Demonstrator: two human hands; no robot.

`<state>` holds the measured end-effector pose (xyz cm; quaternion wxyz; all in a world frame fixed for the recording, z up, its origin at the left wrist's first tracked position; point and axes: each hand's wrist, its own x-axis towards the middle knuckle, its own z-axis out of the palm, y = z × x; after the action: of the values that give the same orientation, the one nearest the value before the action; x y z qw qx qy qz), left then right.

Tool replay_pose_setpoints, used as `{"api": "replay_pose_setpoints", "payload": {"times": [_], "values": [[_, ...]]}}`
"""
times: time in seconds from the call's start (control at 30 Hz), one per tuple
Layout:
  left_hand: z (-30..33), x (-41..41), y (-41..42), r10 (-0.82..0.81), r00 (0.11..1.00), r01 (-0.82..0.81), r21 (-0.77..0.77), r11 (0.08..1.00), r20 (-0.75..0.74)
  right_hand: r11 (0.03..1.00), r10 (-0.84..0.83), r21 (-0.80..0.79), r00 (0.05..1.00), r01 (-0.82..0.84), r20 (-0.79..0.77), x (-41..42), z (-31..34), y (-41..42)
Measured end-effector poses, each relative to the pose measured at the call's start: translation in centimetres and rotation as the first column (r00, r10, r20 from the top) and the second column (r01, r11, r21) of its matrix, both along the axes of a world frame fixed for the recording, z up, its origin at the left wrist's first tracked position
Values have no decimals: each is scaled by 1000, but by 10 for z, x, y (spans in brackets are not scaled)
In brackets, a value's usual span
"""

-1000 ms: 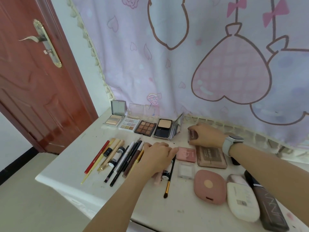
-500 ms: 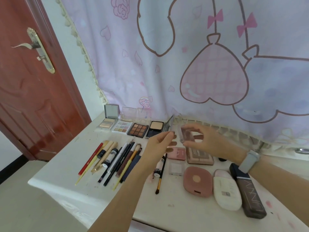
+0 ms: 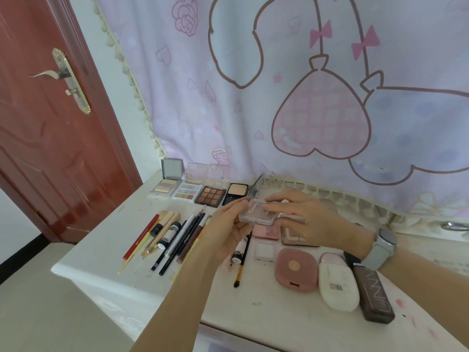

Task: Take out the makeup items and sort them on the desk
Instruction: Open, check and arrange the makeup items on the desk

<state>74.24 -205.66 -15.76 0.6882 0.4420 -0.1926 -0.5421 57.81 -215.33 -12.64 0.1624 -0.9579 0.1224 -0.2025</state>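
- Pink compact (image 3: 258, 213) held above the desk (image 3: 101, 252), pinched between left hand (image 3: 225, 232) and right hand (image 3: 304, 219).
- 4 palettes (image 3: 210, 195) line the back edge; pencils (image 3: 175, 237) grouped left.
- Sorting looks nearly finished.

Four open palettes (image 3: 206, 193) are being counted in the back row, lids raised. One clear compact (image 3: 256, 212) is being held between two hands, left (image 3: 228, 232) and right (image 3: 312, 219). Roughly a dozen pencils and slim tubes (image 3: 175, 235) are being counted lying side by side at left; overlap is preventing an exact tally. One brush (image 3: 239, 273) is being noted. One round pink compact (image 3: 295, 270), one white tube (image 3: 337, 284), one dark bottle (image 3: 373, 293) are being counted at right.
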Motion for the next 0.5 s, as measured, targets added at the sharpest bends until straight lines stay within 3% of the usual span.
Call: {"api": "replay_pose_setpoints", "payload": {"times": [0.1, 0.3, 0.5], "values": [[-1, -4, 3, -70, 988, 61, -67, 996, -134, 998, -62, -6, 994, 63, 86, 3, 1, 3], [-1, -10, 3, -170, 982, 154, -169, 974, -86, 985, -98, 160, 976, 67, 195, 8, 2, 9], [-4, -20, -4, -110, 991, 102, -106, 989, -72, 982, -116, -148, 993, 120, 30, 5, 2, 2]]}}
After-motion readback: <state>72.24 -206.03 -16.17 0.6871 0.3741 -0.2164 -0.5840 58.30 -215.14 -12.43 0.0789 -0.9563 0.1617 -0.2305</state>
